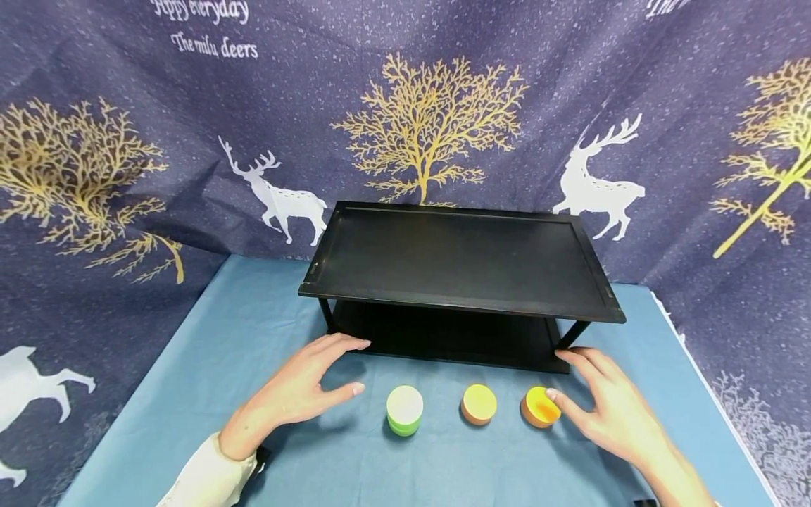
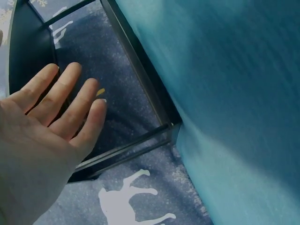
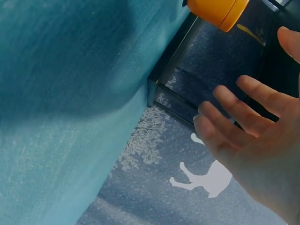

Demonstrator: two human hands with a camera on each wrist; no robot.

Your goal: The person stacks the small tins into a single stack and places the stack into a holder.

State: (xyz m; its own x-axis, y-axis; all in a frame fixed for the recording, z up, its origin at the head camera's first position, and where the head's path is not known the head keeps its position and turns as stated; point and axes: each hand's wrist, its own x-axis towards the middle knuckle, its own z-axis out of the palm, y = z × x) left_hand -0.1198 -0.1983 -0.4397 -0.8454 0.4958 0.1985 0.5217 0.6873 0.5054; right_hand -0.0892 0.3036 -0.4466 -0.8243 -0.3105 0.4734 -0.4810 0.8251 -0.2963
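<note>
Black rack [image 1: 456, 262], two boards on corner posts, stands at the back of the blue-covered worktop [image 1: 355, 465]. In front of it, in a loose row: green round piece [image 1: 404, 410] with a pale top, middle orange piece [image 1: 479, 405], rightmost orange piece [image 1: 536, 412]; all well apart from one another.

Left hand [image 1: 296, 391]: thumb and fingers spread, nothing held; fingertips near the rack's front left corner, contact not certain. Right hand [image 1: 603, 410]: also spread and holding nothing; thumb overlaps the rightmost orange piece in the head view, fingertips just beside the rack's front right corner. Cannot tell whether either is touched.

Handling, estimated. Round pieces: probably light and stiff, smooth plastic or painted wood; hollow or solid not clear. Low, curved walls could slip or roll under an off-centre squeeze. Best hold: thumb and fingertips on opposite sides of the wall, below the rim, with modest pressure.

Rack: rigid, likely light for its size but broad. One-ended lifting would probably tip it. Best hold: both hands, one at each short end, near the posts; the slim posts look weaker than the board edges.
</note>
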